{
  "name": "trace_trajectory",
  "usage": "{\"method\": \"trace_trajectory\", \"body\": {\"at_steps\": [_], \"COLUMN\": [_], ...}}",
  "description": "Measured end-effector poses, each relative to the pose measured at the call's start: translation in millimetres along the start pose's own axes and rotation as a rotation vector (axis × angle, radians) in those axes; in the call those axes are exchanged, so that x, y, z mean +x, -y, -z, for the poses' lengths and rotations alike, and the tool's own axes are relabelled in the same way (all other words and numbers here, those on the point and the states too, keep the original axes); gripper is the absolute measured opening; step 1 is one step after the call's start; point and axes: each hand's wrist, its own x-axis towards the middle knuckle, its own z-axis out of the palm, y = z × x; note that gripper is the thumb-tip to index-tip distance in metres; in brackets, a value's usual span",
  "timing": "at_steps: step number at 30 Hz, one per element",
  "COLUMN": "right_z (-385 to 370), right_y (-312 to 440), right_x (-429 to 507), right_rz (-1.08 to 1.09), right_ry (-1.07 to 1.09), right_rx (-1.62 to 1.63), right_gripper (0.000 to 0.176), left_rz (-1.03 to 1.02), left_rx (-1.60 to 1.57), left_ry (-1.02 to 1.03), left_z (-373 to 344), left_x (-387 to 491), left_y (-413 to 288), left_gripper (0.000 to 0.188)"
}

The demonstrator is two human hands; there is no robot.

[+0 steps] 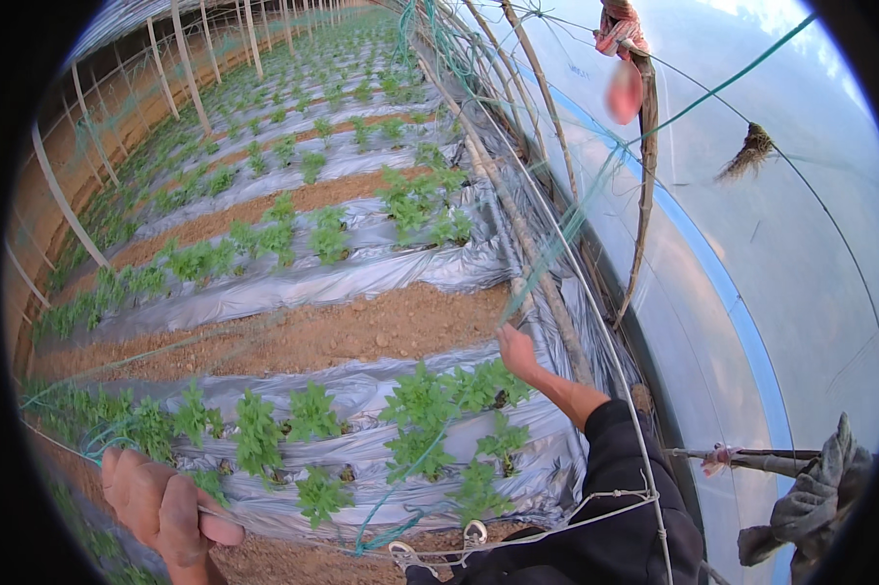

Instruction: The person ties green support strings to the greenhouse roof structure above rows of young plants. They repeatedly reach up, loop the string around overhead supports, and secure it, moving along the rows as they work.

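Observation:
My left hand (169, 504) is closed around a thin pale cord (300, 537) at the lower left, near a loose loop of teal twine (114, 433). My right hand (518, 352) grips the lower end of a green net or bundle of twine (574, 219), which rises to a tangle by a wooden pole (648, 168). Behind that hand, bare soil (381, 329) lies between beds covered in silver plastic film. Another knotted teal twine (392, 537) hangs on the pale cord between my hands, above my shoes.
Leafy green plants (256, 431) grow in rows through the film. Upright poles (190, 69) stand at the upper left. Long poles and a white cord (593, 292) run along the right edge, beside a translucent plastic wall (797, 241). A grey cloth (812, 504) hangs at the lower right.

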Motion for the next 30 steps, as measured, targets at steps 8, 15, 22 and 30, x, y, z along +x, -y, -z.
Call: {"method": "trace_trajectory", "body": {"at_steps": [8, 15, 22, 30], "right_z": [137, 268, 276, 265], "right_y": [12, 52, 54, 63], "right_x": [83, 165, 196, 285], "right_rz": [-0.082, -0.322, 0.150, -0.016], "right_ry": [-0.519, -0.907, -0.697, -0.610], "right_rx": [-0.071, -0.046, -0.851, -1.083], "right_gripper": [0.102, 0.099, 0.072, 0.059], "left_rz": [0.018, 0.019, 0.041, 0.031], "left_rx": [-0.042, -0.024, 0.028, -0.007], "left_ry": [0.060, 0.071, 0.054, 0.053], "left_z": [12, 20, 17, 20], "left_x": [3, 4, 5, 7], "left_y": [-2, -8, -6, -8], "left_gripper": [0.053, 0.055, 0.057, 0.057]}}
